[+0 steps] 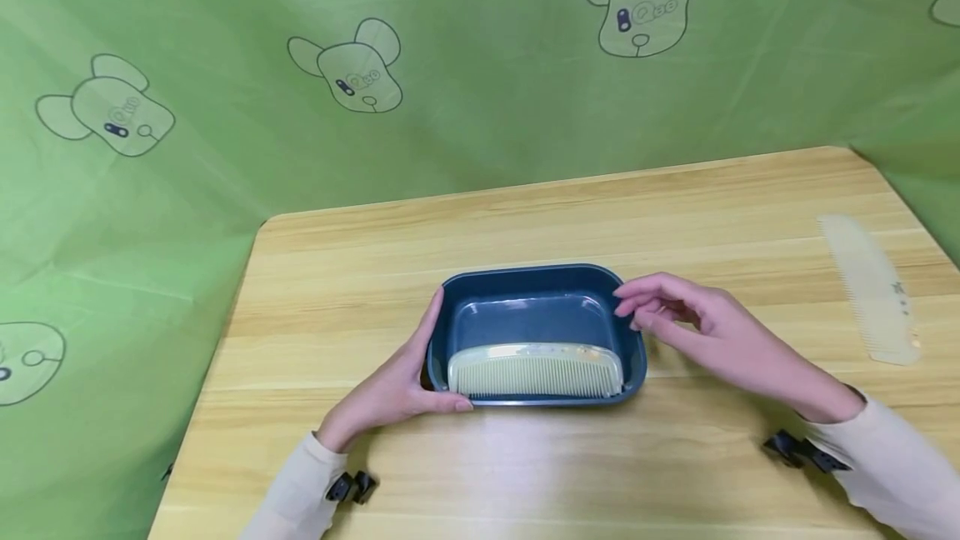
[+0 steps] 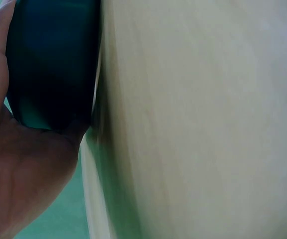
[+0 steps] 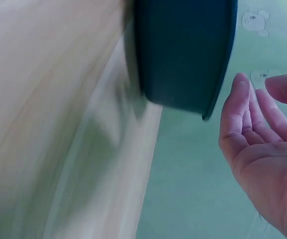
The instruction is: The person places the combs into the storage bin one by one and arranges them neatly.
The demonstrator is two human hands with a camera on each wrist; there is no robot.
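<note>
A dark blue rectangular plastic basin (image 1: 525, 317) stands near the middle of the wooden table. My left hand (image 1: 401, 386) grips its near left corner, the thumb along the front rim and the fingers along the left side; the left wrist view shows the palm against the basin wall (image 2: 53, 55). Inside, along the front wall, lies a pale cream comb (image 1: 536, 372), its teeth towards me. My right hand (image 1: 690, 319) hovers at the right rim with fingers loosely bent and holding nothing. In the right wrist view, a gap separates these fingers from the basin (image 3: 185, 55).
A second pale, translucent comb (image 1: 870, 290) lies flat on the table at the right, close to the edge. Green cloth (image 1: 480, 65) with printed animal heads hangs behind the wooden table (image 1: 360, 265) and at its sides.
</note>
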